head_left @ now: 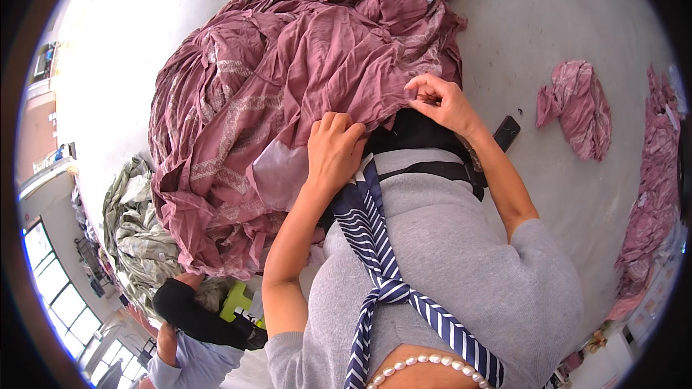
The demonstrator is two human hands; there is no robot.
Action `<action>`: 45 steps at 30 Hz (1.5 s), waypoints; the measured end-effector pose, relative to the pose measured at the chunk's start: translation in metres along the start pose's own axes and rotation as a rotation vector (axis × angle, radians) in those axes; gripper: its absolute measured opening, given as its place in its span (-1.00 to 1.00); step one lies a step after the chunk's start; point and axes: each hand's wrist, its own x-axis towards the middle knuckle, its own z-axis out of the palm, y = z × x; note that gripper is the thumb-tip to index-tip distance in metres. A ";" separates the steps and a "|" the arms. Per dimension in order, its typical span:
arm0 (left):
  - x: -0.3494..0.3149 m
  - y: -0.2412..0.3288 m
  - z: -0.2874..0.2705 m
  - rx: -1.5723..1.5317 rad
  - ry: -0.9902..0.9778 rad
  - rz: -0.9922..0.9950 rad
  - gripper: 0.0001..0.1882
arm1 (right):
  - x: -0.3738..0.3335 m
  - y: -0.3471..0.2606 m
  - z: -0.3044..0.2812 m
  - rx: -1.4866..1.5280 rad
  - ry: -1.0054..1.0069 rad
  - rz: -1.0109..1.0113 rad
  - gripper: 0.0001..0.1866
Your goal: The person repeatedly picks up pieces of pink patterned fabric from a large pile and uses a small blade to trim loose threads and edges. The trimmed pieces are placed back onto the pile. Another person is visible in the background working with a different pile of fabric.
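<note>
Pearls [425,366] and a striped navy scarf [378,259] are hanging closest to me, over the grey top. Beyond them I am watching both hands working apart: the left hand [334,151] is gripping the mauve fabric heap [288,94] piled on the floor [562,50], and the right hand [441,103] is pinching its edge. A black phone [506,132] is lying nearby.

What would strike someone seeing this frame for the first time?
A huge heap of crumpled mauve fabric fills the upper centre of the floor, with both hands in its near edge: the left hand gripping a fold, the right hand pinching an edge. A smaller mauve piece lies apart on the right.
</note>
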 end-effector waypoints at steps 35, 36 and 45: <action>0.009 0.006 -0.007 -0.212 0.395 0.084 -0.77 | -0.007 -0.042 0.036 -0.177 0.121 -0.067 -0.75; 0.009 0.007 -0.008 -0.204 0.394 0.088 -0.77 | -0.004 -0.042 0.038 -0.192 0.100 -0.066 -0.75; 0.013 0.008 -0.011 -0.257 0.442 0.116 -0.79 | 0.004 -0.018 0.020 0.441 0.352 0.011 -0.81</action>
